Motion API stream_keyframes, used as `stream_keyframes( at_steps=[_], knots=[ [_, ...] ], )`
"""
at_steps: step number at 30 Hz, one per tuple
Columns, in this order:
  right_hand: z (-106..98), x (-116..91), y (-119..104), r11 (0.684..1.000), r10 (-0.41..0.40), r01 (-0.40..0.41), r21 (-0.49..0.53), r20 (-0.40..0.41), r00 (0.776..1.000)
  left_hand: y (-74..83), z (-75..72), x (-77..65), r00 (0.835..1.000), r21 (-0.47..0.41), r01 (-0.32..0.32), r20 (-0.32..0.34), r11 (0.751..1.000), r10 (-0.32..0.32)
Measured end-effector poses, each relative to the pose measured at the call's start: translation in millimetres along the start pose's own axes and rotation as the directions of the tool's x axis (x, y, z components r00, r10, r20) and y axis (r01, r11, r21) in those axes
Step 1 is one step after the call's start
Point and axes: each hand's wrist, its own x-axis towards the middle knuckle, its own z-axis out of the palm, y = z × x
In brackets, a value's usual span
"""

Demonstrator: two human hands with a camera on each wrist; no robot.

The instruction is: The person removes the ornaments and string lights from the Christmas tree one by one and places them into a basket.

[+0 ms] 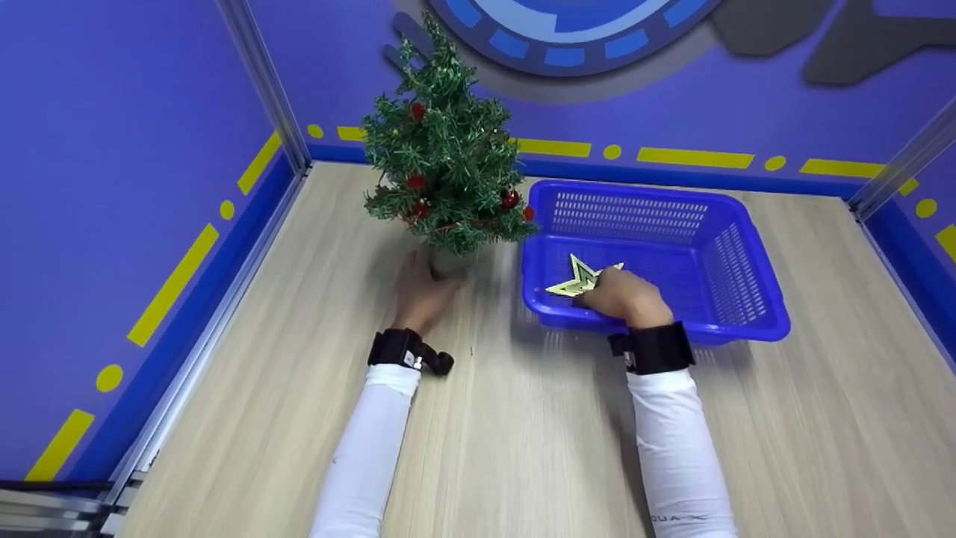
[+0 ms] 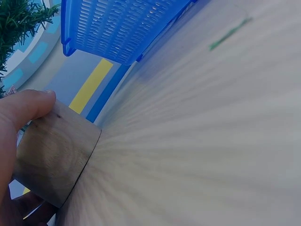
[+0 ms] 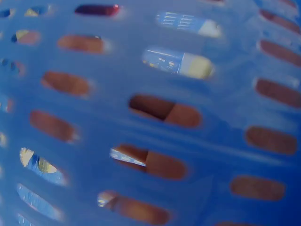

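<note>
Gold star, pinched by curled fingers of the right hand inside the blue basket, lies right of the upright tree, whose wooden base the left hand grips.

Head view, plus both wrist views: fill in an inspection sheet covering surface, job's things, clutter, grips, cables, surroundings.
Surface: light wood-grain table.
Job's things: small decorated tree on a wooden base; blue basket to its right; gold star inside the basket.
Clutter: small green sliver on the table.
Grips: left grip holds the wooden base; right grip appears to pinch the gold star, fingertips partly hidden.
Cables: dark strip at lower left, possibly a cable; cannot tell.
Surroundings: blue-purple wall panels with yellow markings, metal posts at the corners.
</note>
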Motion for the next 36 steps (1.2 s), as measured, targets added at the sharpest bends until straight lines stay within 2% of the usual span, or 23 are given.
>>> stream_keyframes(
  at_steps=[9, 14, 18, 22, 25, 29, 32, 36],
  knots=[
    [0.2, -0.1, 1.6, 0.999, -0.025, 0.026, -0.020, 0.053, 0.998, -1.4, 2.2, -0.6, 0.999, -0.010, -0.032, -0.002, 0.999, 0.032],
    [0.5, -0.4, 0.3, 1.000, -0.023, 0.024, -0.020, 0.054, 0.998, -1.6, 1.9, -0.3, 0.998, 0.008, -0.057, -0.006, 0.998, 0.058],
    [0.8, -1.4, -0.7, 1.000, 0.003, -0.002, -0.027, 0.014, 1.000, 1.1, 2.0, -0.4, 0.998, 0.001, -0.064, -0.020, 0.998, 0.064],
    [1.6, -1.2, -3.4, 1.000, -0.007, 0.007, 0.001, -0.125, 0.992, 5.8, 2.8, -1.0, 0.996, -0.030, -0.062, -0.058, 0.998, 0.060],
    [1.8, -2.5, -7.6, 0.995, -0.044, 0.065, 0.070, -0.273, 0.961, 9.6, 3.3, -0.5, 0.994, -0.017, -0.059, -0.097, 0.998, 0.057],
    [2.5, -6.2, -17.9, 0.969, -0.101, 0.189, 0.160, -0.442, 0.891, 11.2, 1.7, -0.8, 0.991, 0.018, -0.058, -0.120, 0.998, 0.059],
    [2.8, -8.0, -27.2, 0.920, -0.134, 0.306, 0.244, -0.539, 0.832, 11.5, 1.0, -0.4, 0.991, 0.023, -0.064, -0.120, 0.998, 0.066],
    [5.0, -9.8, -38.1, 0.830, -0.166, 0.450, 0.329, -0.625, 0.762, 12.0, 3.5, -1.2, 0.994, 0.004, -0.042, -0.100, 0.999, 0.042]
  ],
)
